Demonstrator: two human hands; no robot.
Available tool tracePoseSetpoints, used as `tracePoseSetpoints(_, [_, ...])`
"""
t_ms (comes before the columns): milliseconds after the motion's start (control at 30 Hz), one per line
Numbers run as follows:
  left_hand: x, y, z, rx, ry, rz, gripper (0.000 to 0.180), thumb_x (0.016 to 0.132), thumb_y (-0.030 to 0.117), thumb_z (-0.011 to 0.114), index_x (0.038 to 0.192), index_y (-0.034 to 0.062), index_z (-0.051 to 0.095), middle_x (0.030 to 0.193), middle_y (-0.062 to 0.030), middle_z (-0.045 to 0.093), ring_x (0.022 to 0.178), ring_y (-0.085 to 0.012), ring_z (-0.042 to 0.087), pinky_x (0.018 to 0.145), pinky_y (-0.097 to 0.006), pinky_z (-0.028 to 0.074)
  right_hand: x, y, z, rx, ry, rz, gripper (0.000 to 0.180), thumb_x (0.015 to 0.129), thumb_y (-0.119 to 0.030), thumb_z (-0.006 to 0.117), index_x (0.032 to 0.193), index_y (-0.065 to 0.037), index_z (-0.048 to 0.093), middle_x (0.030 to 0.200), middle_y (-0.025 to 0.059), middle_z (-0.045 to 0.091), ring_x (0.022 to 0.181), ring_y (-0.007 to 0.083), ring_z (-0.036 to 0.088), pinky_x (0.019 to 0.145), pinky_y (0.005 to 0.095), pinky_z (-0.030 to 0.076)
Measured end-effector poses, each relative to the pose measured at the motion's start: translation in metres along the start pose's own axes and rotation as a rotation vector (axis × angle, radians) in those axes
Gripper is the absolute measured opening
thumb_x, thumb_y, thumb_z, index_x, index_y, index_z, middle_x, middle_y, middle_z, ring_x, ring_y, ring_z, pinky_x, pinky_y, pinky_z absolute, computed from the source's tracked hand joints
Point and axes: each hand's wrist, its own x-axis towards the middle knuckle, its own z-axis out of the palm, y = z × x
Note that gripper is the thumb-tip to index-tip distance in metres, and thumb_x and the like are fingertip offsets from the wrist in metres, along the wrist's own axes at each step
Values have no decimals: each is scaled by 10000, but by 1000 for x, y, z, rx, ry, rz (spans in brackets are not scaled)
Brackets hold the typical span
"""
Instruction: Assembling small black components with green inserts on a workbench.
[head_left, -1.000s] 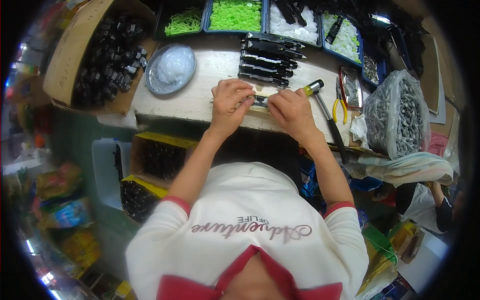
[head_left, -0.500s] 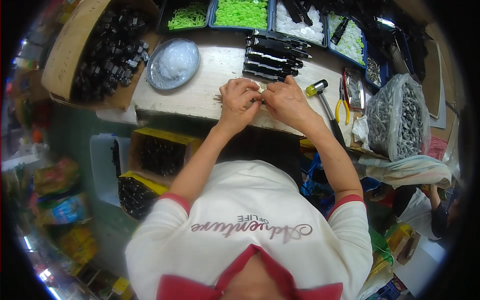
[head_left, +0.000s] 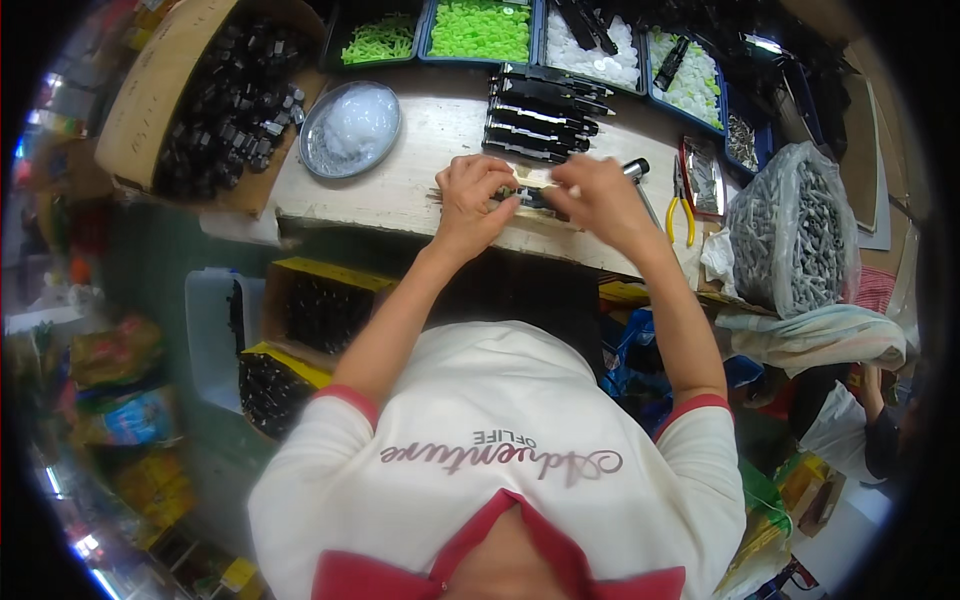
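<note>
At the front edge of the bench, my left hand pinches one end of a slim black part, with pale and metal bits showing along it. My right hand is over the part's other end, its fingers bent and smeared by motion; whether they grip anything is unclear. Just beyond my hands several long black assemblies lie side by side in a row. Right of them is a hammer, its other end and most of its handle hidden by my right hand and forearm.
A shallow dish of whitish jelly-like stuff and a carton of black parts stand at left. Bins of green pieces and white pieces line the back. Yellow-handled pliers and a bag of grey parts lie at right.
My right hand has moved right, away from my left hand, and now covers part of the hammer. More of the black part shows between my hands. My left hand stays almost in place.
</note>
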Motion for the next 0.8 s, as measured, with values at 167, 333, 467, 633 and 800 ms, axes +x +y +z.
tracePoseSetpoints(167, [6,2,3,66,-12,10,135,654,139,699,785,129,667,938,20,559,985,-196,443,853,-360,255,-43,39,-81,-77,312,211,101,815,-64,600,884,9,613,747,69,578,647,122,534,598,223,422])
tracePoseSetpoints(333, [12,3,3,129,-50,2,90,634,145,718,710,149,671,891,13,536,959,-211,437,835,-380,259,-108,79,-174,-617,648,463,187,854,-150,542,967,-24,622,910,126,632,793,258,601,711,314,453])
tracePoseSetpoints(467, [9,-1,0,136,-73,126,159,670,176,707,824,150,680,960,-10,541,975,-211,445,829,-367,284,-191,169,-240,-978,375,827,299,829,-237,562,1080,-77,589,1020,132,599,950,313,556,825,372,424])
tracePoseSetpoints(633, [48,-42,-31,234,195,128,139,704,210,677,838,173,670,948,-15,546,952,-240,461,796,-403,308,-201,172,-232,-955,236,919,368,805,-256,587,1141,-109,558,1102,156,537,1032,335,506,866,397,404])
tracePoseSetpoints(800, [140,-125,-98,611,178,-254,182,708,126,637,878,158,694,928,-75,622,925,-276,534,799,-413,392,-192,174,-236,-833,167,933,373,795,-209,600,1147,-101,543,1090,115,524,1005,298,522,838,378,408])
